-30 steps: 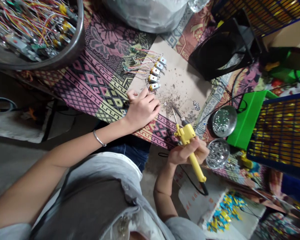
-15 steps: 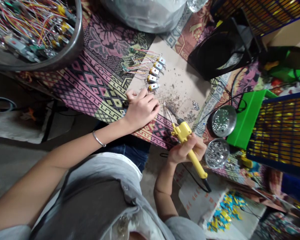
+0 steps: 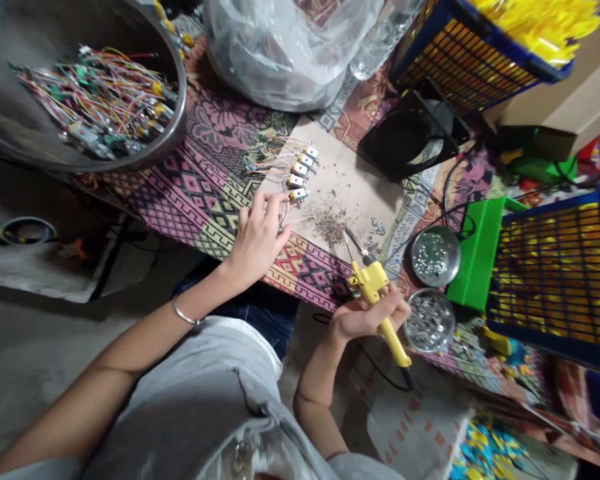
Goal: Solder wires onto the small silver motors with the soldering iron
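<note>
Thin wires [image 3: 300, 219] run out between the thumb and forefinger of my left hand [image 3: 257, 241], which is curled loosely round them at the table's front edge. What lies under the palm is hidden. Just beyond the fingertips, several small motors [image 3: 299, 168] with coloured wires and green boards stand in a slanting row on a beige sheet [image 3: 353, 177]. My right hand [image 3: 373, 313] grips a yellow soldering tool [image 3: 375, 280]. Its dark tip and a thin metal tube point up and left, over dark crumbs [image 3: 330, 223] on the sheet.
A large metal bowl [image 3: 177, 127] of wired parts stands at the left. Behind the sheet are a plastic bag [image 3: 285, 60] and a black fan [image 3: 410, 133]. Two small dishes [image 3: 436, 256] [image 3: 429, 320], a green box [image 3: 475, 253] and a blue basket [image 3: 555, 273] sit at the right.
The view has shifted, showing more of the bowl and baskets. My left hand has drawn back left from the soldering tip, its fingers looser. The tool remains in my right hand.
</note>
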### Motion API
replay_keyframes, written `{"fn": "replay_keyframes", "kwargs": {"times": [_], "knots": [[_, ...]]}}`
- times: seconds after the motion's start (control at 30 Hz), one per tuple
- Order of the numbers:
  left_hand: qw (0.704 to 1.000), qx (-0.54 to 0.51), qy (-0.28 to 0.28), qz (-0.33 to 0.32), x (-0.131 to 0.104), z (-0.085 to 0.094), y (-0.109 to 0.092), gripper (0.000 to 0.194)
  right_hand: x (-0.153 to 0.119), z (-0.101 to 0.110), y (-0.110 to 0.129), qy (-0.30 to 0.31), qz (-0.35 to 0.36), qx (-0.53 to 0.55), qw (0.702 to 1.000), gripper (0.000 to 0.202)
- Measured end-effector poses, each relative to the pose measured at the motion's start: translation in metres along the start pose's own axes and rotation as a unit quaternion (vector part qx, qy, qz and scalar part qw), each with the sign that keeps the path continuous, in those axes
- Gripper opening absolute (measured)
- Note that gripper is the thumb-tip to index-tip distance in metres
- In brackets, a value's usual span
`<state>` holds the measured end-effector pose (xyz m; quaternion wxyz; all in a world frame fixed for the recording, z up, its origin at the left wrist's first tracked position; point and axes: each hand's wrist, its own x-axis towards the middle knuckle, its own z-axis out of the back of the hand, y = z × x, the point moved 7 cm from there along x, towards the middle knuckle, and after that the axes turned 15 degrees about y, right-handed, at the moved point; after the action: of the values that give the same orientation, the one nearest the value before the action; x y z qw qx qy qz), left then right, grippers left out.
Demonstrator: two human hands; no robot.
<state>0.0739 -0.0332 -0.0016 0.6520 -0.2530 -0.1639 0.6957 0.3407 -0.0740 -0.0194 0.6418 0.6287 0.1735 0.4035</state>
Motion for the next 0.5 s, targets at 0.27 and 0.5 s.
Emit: {"fn": "replay_keyframes", "kwargs": {"times": [0.27,0.5], "knots": [[0.987,0.031,0.139,0.071,0.008,0.022,0.005,0.034,-0.006,0.005,-0.013,0.003,-0.065,0.096,0.993,0.029],[0.966,0.127,0.213,0.079,0.030,0.040,0.013,0.032,-0.008,-0.001,-0.035,0.022,-0.090,0.115,0.989,0.034]]}}
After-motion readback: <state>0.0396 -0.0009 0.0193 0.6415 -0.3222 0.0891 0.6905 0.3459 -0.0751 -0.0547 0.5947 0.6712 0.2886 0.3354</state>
